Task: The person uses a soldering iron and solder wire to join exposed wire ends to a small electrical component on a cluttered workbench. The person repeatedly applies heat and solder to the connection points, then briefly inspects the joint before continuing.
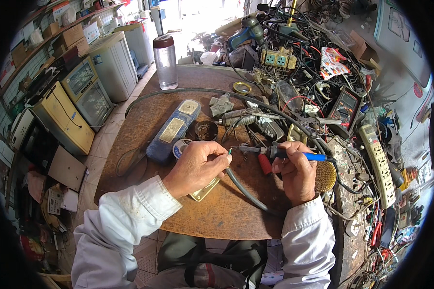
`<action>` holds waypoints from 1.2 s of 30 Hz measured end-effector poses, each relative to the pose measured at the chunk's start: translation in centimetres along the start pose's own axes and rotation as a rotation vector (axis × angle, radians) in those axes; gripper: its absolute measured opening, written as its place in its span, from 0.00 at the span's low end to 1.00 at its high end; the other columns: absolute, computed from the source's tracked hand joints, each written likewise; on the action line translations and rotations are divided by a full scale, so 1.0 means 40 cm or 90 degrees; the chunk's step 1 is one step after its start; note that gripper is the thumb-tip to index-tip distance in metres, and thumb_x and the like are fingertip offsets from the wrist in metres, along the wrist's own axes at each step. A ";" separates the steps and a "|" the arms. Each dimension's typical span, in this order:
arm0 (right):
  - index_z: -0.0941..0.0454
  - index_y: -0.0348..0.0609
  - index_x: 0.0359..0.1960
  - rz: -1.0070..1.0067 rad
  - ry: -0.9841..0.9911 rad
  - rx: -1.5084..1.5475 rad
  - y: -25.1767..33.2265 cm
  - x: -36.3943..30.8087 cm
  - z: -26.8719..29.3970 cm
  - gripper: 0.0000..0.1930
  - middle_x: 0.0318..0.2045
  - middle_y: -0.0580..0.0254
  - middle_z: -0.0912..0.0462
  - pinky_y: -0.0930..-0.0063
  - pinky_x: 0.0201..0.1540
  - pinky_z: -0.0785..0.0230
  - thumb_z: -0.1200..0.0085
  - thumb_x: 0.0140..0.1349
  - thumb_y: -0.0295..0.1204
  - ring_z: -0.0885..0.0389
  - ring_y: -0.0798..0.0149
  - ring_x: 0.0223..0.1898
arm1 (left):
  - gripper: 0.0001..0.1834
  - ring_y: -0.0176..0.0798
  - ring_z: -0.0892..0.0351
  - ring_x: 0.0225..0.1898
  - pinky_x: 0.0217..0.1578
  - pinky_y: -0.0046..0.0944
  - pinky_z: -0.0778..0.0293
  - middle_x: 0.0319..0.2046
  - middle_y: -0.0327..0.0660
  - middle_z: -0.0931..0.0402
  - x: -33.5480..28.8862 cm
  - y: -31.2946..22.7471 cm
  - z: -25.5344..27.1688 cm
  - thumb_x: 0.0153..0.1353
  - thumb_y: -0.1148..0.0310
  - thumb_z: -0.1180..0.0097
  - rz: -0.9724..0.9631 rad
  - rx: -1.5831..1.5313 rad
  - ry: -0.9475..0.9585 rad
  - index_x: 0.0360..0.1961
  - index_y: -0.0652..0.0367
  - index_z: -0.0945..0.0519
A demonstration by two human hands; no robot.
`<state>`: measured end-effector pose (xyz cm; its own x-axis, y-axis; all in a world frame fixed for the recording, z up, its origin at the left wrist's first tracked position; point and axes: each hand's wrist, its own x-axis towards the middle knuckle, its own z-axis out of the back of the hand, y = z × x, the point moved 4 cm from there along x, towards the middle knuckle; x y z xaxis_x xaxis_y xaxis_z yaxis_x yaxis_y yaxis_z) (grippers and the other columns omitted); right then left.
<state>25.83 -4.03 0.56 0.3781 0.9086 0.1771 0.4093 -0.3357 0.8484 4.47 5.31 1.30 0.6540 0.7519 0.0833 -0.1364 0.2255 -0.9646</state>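
My left hand [194, 167] pinches the end of a grey cable [245, 190] between thumb and fingertips, and a short green wire [230, 151] sticks up from it. The rest of the cable curves across the wooden table [202, 212] toward my right wrist. In my right hand [298, 177] is a soldering iron [316, 157] with a blue handle, held like a pen. Its metal tip points left, close to the green wire; whether they touch I cannot tell. Behind my left hand are a round spool [180, 144], partly hidden, and a dark cup [206, 129].
A long blue case [172, 131] lies on the table's left, with a clear bottle [166, 67] behind it. Tangled cables and tools crowd the right, including a multimeter [345, 107] and a power strip [377, 164]. A red-handled tool [264, 164] lies near the iron.
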 end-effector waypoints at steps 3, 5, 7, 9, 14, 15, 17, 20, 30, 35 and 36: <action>0.21 0.31 0.39 -0.002 -0.001 -0.005 -0.002 0.000 0.000 0.11 0.30 0.56 0.18 0.72 0.28 0.27 0.46 0.62 0.29 0.21 0.64 0.23 | 0.13 0.30 0.19 0.27 0.29 0.30 0.22 0.26 0.37 0.23 0.000 0.002 0.000 0.66 0.66 0.42 0.003 -0.002 -0.003 0.35 0.70 0.19; 0.21 0.32 0.39 0.000 0.000 -0.004 -0.001 -0.001 -0.001 0.11 0.30 0.56 0.18 0.72 0.28 0.27 0.46 0.62 0.29 0.21 0.64 0.23 | 0.13 0.30 0.19 0.27 0.29 0.31 0.22 0.26 0.37 0.23 -0.001 0.002 0.000 0.66 0.66 0.42 0.005 -0.003 -0.003 0.35 0.70 0.19; 0.21 0.32 0.39 -0.001 0.001 -0.005 -0.003 -0.001 0.002 0.11 0.30 0.55 0.18 0.73 0.28 0.27 0.46 0.62 0.29 0.21 0.64 0.23 | 0.13 0.30 0.19 0.27 0.29 0.31 0.22 0.26 0.37 0.23 -0.001 -0.001 0.000 0.65 0.66 0.42 0.003 -0.006 -0.002 0.35 0.70 0.19; 0.21 0.32 0.39 -0.002 0.002 -0.005 -0.003 -0.001 0.003 0.11 0.30 0.55 0.18 0.73 0.28 0.27 0.46 0.62 0.29 0.21 0.64 0.24 | 0.13 0.30 0.19 0.27 0.29 0.31 0.22 0.26 0.37 0.23 -0.001 -0.001 -0.001 0.65 0.66 0.42 0.004 -0.007 -0.002 0.35 0.70 0.19; 0.21 0.31 0.39 -0.002 0.002 0.000 -0.002 -0.001 0.001 0.11 0.31 0.56 0.18 0.73 0.29 0.26 0.46 0.62 0.29 0.20 0.64 0.24 | 0.13 0.30 0.19 0.27 0.29 0.31 0.22 0.26 0.37 0.22 -0.001 0.000 -0.001 0.66 0.66 0.42 0.008 -0.003 -0.002 0.35 0.70 0.19; 0.21 0.31 0.39 -0.002 0.002 -0.002 -0.001 -0.001 0.002 0.11 0.31 0.56 0.18 0.73 0.28 0.26 0.46 0.62 0.29 0.20 0.64 0.24 | 0.13 0.30 0.19 0.27 0.28 0.31 0.22 0.26 0.37 0.22 0.000 -0.001 0.000 0.66 0.66 0.42 0.008 0.002 -0.001 0.35 0.70 0.19; 0.21 0.31 0.39 -0.002 0.004 -0.005 -0.002 0.000 0.005 0.11 0.31 0.55 0.18 0.72 0.28 0.26 0.46 0.62 0.29 0.20 0.63 0.24 | 0.13 0.31 0.18 0.27 0.28 0.31 0.22 0.27 0.37 0.22 0.000 -0.001 0.000 0.66 0.66 0.42 0.008 0.007 -0.001 0.35 0.70 0.19; 0.21 0.31 0.39 -0.001 0.006 0.000 -0.005 0.002 0.006 0.11 0.31 0.55 0.18 0.72 0.28 0.26 0.46 0.62 0.28 0.20 0.63 0.23 | 0.13 0.31 0.18 0.27 0.28 0.30 0.22 0.26 0.37 0.22 0.000 0.001 0.000 0.66 0.66 0.42 0.009 0.007 -0.003 0.36 0.70 0.18; 0.21 0.31 0.39 0.014 0.007 0.009 0.000 0.000 -0.001 0.10 0.30 0.55 0.18 0.72 0.28 0.26 0.47 0.63 0.28 0.20 0.64 0.23 | 0.15 0.27 0.20 0.26 0.28 0.29 0.22 0.25 0.37 0.21 0.001 0.001 0.000 0.65 0.67 0.42 0.000 0.006 0.002 0.40 0.73 0.17; 0.21 0.31 0.39 0.008 0.009 0.008 -0.002 0.000 0.002 0.10 0.30 0.55 0.18 0.72 0.28 0.26 0.47 0.62 0.28 0.20 0.64 0.24 | 0.15 0.25 0.23 0.25 0.29 0.30 0.20 0.24 0.35 0.22 0.002 0.005 -0.001 0.66 0.66 0.41 0.000 0.003 0.001 0.41 0.73 0.17; 0.21 0.31 0.39 0.007 0.009 0.007 -0.002 0.000 0.003 0.10 0.30 0.55 0.18 0.72 0.28 0.26 0.47 0.62 0.28 0.20 0.64 0.24 | 0.15 0.25 0.23 0.25 0.29 0.30 0.20 0.24 0.35 0.22 0.002 0.007 -0.001 0.66 0.66 0.42 -0.001 0.002 0.001 0.41 0.73 0.17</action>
<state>25.89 -4.01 0.43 0.3713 0.9082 0.1932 0.4143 -0.3483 0.8408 4.50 5.41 1.04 0.6558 0.7502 0.0847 -0.1369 0.2285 -0.9639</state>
